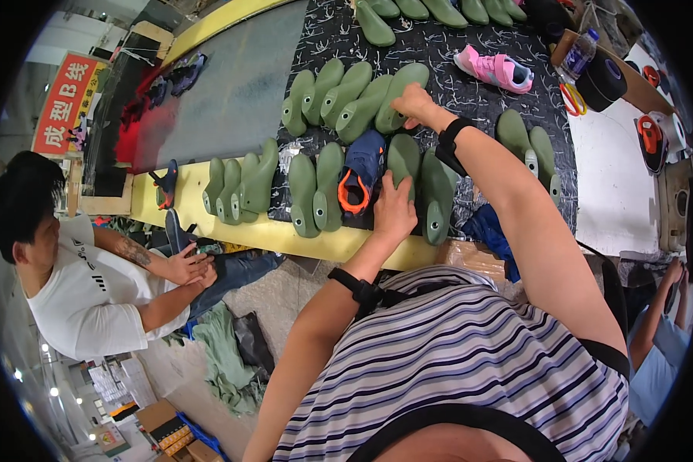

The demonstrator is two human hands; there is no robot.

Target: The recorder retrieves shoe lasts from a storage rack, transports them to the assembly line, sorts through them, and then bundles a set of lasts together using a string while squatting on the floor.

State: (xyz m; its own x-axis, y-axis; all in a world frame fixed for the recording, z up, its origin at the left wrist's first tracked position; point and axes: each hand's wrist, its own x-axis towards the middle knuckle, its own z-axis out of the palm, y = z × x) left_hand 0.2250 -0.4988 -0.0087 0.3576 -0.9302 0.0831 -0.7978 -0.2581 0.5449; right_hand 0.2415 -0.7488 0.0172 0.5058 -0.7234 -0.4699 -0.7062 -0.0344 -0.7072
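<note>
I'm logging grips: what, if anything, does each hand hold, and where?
Left hand: fingers on the near end of a green last. Right hand: fingers on another last, right side. Grip uncertain.

Shoe workshop, by the look of it: green shoe moulds (353,86) are lying in rows along a long bench (239,92); a dark shoe (368,156) and a pink shoe (487,68) are sitting near them. Co-worker (92,289) is working alongside; cardboard boxes (159,418) are standing nearby.

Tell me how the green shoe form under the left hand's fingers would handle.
The green shoe form looks solid and evenly moulded, so probably stiff. Its smooth surface could slip a little under the left hand. Its rounded sides suggest it might rock if pushed.
</note>
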